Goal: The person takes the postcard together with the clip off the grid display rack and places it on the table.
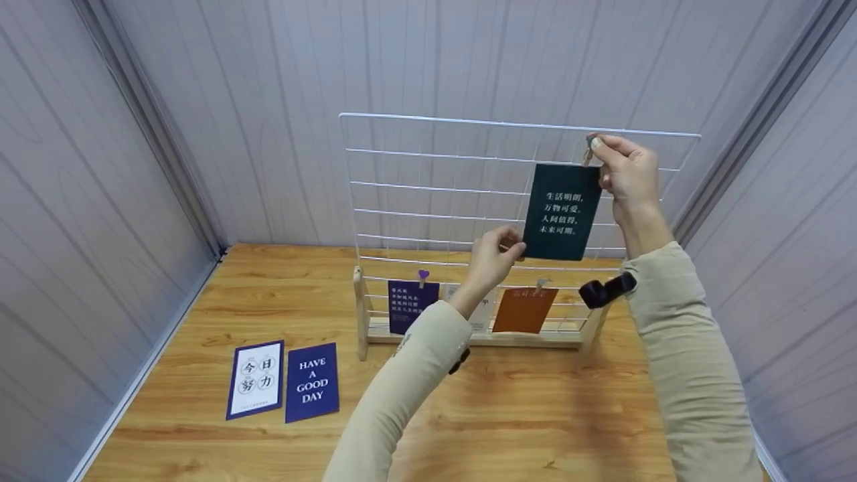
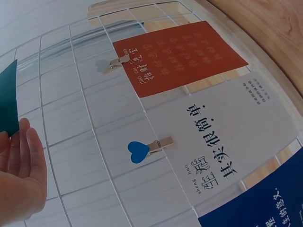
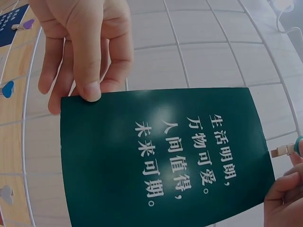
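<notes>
A dark green card (image 1: 561, 211) with white Chinese print is held up against the upper right of a white wire grid panel (image 1: 442, 194). My left hand (image 1: 499, 253) pinches the card's lower left corner; in the right wrist view the thumb of the left hand (image 3: 87, 71) lies on the green card (image 3: 165, 156). My right hand (image 1: 596, 144) pinches a small wooden clip (image 1: 588, 152) at the card's top edge. The clip (image 3: 285, 151) shows beside the right hand's fingers (image 3: 284, 191). In the left wrist view only the green card's edge (image 2: 8, 99) and the left fingers (image 2: 21, 165) show.
The grid stands in a wooden base (image 1: 469, 338) on a wooden table (image 1: 535, 415). Clipped low on it are a navy card (image 1: 413, 306), a white card (image 2: 236, 142) with a blue heart clip (image 2: 142, 150), and an orange card (image 1: 524, 310). Two loose cards (image 1: 284, 381) lie front left.
</notes>
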Demonstrator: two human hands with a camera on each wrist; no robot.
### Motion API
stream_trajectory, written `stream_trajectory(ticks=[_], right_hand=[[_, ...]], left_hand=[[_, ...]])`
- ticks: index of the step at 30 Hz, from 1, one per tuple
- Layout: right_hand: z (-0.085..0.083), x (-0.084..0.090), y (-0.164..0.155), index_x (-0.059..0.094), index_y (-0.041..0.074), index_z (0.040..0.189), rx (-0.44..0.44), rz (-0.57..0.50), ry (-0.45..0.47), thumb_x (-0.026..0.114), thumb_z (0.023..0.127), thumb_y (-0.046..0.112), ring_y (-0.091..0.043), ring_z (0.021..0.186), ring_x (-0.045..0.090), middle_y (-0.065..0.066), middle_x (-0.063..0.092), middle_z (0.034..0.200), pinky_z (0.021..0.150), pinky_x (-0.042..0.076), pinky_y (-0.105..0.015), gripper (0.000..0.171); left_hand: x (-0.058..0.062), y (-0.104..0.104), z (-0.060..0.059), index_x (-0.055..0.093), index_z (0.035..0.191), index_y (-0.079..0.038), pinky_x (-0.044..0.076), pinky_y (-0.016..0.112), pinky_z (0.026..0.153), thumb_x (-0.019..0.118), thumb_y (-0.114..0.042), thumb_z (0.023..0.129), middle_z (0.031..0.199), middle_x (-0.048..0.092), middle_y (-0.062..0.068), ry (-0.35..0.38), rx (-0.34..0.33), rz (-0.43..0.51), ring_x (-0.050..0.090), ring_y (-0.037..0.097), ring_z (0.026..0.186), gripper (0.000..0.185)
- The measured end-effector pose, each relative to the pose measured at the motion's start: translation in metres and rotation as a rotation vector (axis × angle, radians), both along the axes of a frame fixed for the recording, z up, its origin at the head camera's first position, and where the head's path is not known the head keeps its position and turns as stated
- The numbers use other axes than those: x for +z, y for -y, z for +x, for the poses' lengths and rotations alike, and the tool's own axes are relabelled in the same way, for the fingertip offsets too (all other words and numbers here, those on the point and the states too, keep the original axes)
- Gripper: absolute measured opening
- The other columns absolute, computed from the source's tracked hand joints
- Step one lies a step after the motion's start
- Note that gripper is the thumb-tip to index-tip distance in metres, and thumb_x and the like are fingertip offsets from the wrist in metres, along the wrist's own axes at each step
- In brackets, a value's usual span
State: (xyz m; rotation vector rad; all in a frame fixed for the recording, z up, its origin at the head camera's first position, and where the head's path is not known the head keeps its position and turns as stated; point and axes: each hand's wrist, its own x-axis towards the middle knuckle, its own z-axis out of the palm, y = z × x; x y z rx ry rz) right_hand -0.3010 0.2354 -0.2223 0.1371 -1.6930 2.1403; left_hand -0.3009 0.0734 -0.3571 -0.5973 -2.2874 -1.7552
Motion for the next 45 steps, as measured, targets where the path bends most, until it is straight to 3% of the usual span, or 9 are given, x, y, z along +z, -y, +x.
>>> stream_trajectory(ticks=[5,15,23,29,36,45], right_hand=[[0.003,-0.002,-0.003,0.067,-0.001,0.088,0.012,0.002,0.006,0.064,0.08,0.005,-0.005,0.036,0.034,-0.003,0.056,0.071,0.035,0.026,-0.014,0.01],[0.008,-0.008,-0.01,0.066,-0.001,0.09,0.04,0.048,-0.026,0.063,0.081,0.006,-0.006,0.038,0.035,-0.002,0.053,0.064,0.035,0.025,-0.015,0.013],[0.012,-0.011,-0.016,0.066,-0.001,0.092,0.07,0.068,-0.04,0.063,0.081,0.008,-0.006,0.039,0.035,-0.002,0.054,0.065,0.036,0.025,-0.015,0.015],[0.015,-0.013,-0.024,0.066,-0.002,0.092,0.112,0.068,-0.067,0.063,0.081,0.008,-0.006,0.039,0.036,-0.002,0.054,0.064,0.036,0.026,-0.015,0.015],[0.018,-0.021,-0.036,0.067,-0.001,0.091,0.098,0.108,-0.049,0.063,0.081,0.009,-0.006,0.042,0.035,-0.003,0.054,0.069,0.036,0.025,-0.014,0.014],[0.021,-0.031,-0.048,0.065,-0.005,0.094,0.111,0.095,-0.04,0.063,0.081,0.005,-0.006,0.039,0.034,-0.004,0.058,0.068,0.034,0.022,-0.015,0.016]], left_hand=[[-0.002,0.003,0.001,0.059,0.088,-0.001,0.047,0.017,0.061,0.057,-0.004,0.085,0.079,0.058,0.003,0.016,-0.008,0.009,0.059,0.011,0.068,0.005],[-0.006,0.01,0.005,0.059,0.089,-0.002,0.047,0.019,0.06,0.057,-0.006,0.085,0.077,0.058,0.001,0.021,-0.035,0.013,0.058,0.009,0.067,0.005],[-0.01,0.019,0.008,0.058,0.09,-0.002,0.048,0.021,0.06,0.055,-0.006,0.086,0.079,0.058,0.002,0.02,-0.064,0.028,0.06,0.015,0.07,0.005],[-0.009,0.03,0.011,0.058,0.089,0.0,0.049,0.024,0.061,0.055,-0.004,0.086,0.08,0.058,0.005,0.004,-0.067,0.028,0.06,0.016,0.07,0.005],[-0.01,0.045,0.013,0.058,0.089,-0.002,0.05,0.03,0.062,0.055,-0.006,0.086,0.079,0.057,0.005,0.062,-0.07,0.046,0.06,0.017,0.071,0.005],[-0.012,0.062,0.018,0.058,0.09,-0.001,0.05,0.031,0.066,0.055,-0.006,0.087,0.082,0.057,0.006,0.065,-0.085,0.062,0.059,0.02,0.073,0.007]])
